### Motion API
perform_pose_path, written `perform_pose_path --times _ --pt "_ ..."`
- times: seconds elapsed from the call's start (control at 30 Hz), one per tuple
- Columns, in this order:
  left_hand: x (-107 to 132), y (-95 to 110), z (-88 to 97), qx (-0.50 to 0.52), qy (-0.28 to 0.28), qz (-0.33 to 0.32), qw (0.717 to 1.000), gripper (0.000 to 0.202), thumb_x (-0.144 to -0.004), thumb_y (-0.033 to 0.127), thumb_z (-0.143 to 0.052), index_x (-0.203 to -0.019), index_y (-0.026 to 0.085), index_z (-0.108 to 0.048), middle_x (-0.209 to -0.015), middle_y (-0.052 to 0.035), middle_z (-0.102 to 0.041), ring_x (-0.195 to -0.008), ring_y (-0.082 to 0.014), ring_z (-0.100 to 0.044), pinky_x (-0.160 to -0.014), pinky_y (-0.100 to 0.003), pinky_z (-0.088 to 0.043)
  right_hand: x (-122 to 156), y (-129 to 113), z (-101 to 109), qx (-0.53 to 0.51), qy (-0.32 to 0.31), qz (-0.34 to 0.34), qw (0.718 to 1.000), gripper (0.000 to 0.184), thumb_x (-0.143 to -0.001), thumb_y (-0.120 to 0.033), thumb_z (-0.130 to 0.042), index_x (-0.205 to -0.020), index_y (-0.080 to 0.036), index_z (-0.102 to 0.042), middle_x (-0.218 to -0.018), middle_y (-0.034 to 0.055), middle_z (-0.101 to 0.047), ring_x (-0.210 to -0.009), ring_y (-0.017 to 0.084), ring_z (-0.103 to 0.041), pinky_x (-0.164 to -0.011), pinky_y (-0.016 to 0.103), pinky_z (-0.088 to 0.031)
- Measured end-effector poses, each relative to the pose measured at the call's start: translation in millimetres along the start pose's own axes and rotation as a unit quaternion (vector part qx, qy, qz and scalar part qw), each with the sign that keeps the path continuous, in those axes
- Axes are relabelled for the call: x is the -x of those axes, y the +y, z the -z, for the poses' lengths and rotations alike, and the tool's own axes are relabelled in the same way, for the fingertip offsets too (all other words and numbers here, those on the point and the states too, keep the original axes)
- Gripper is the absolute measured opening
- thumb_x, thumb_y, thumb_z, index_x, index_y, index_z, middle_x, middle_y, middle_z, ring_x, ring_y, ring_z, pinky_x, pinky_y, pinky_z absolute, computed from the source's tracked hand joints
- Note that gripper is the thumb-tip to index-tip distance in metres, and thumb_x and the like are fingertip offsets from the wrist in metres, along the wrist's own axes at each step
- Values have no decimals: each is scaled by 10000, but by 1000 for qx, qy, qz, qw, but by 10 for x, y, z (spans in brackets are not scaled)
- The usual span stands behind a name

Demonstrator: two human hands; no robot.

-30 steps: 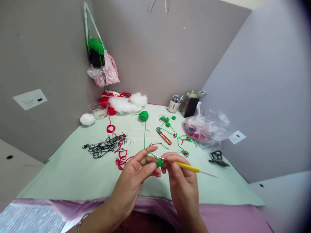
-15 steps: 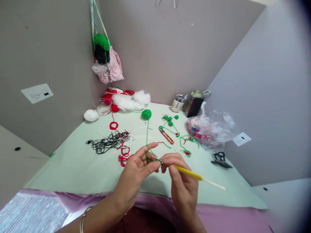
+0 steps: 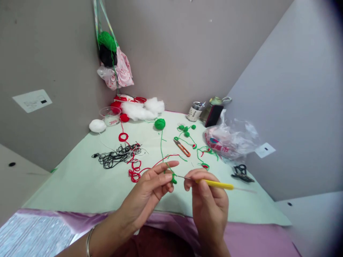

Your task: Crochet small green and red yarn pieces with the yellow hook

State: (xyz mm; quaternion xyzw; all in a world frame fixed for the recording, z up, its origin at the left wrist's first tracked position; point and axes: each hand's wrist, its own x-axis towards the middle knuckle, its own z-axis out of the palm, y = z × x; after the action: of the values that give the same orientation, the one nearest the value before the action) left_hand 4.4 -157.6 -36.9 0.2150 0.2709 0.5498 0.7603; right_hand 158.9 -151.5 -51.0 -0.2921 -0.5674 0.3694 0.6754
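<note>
Between thumb and fingers, my left hand [image 3: 152, 182] pinches a small green crochet piece [image 3: 174, 179]. Green yarn [image 3: 161, 144] runs over its raised index finger from a green yarn ball [image 3: 160, 124] farther back. My right hand [image 3: 207, 200] is closed around the yellow handle of a crochet hook [image 3: 218, 184]. The hook's thin metal shaft points left, its tip at the green piece. Beyond my hands lie orange thread snips [image 3: 182, 148] and a red strand of yarn [image 3: 163, 160].
Tangled black yarn [image 3: 112, 157] and looped red yarn [image 3: 134, 175] lie left. White stuffing [image 3: 140, 110] and a clear plastic cup [image 3: 111, 117] stand at the back. On the right are a plastic bag [image 3: 227, 139], a black hair claw [image 3: 242, 174], a pen tin [image 3: 195, 112] and a phone [image 3: 214, 115].
My right hand has moved right with the crochet hook, away from my left fingers. The green piece now shows more, and the view has shifted slightly.
</note>
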Motion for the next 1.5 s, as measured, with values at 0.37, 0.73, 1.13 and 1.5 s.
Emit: perform_pose_path --times 0.37,0.73,1.13,1.5 --pt "21 -20 -46 -94 28 -57 994 349 -786 234 -886 -1130 209 -835 -830 1 -683 -732 -112 -574 -782 -270 -470 3 86 26 5 -24 -40 999 171 -1030 -242 -620 -1008 -258 -789 -955 44 -746 -723 146 -624 -653 294 -540" --pt "41 -11 -45 -67 44 -50 996 384 -767 265 -906 -1137 210 -824 -805 25 -623 -610 -74 -575 -658 -246 -487 42 78 26 -14 -42 -34 998 203 -1066 -236 -561 -1041 -252 -761 -999 37 -750 -736 133 -648 -683 293 -546" --pt "38 -31 -20 -135 34 -87 987 286 -812 264 -870 -1096 251 -833 -789 32 -631 -595 -68 -604 -648 -225 -493 91 1 54 130 -53 71 988 271 -1046 -115 -514 -1091 -275 -728 -975 33 -766 -865 196 -698 -747 348 -546" --pt "58 -38 17 -240 50 -174 954 207 -864 216 -802 -1060 276 -830 -762 23 -659 -652 -120 -631 -684 -259 -526 114 -49 120 206 -102 105 967 279 -1019 -79 -521 -1121 -259 -708 -1036 43 -762 -959 189 -714 -807 325 -573"
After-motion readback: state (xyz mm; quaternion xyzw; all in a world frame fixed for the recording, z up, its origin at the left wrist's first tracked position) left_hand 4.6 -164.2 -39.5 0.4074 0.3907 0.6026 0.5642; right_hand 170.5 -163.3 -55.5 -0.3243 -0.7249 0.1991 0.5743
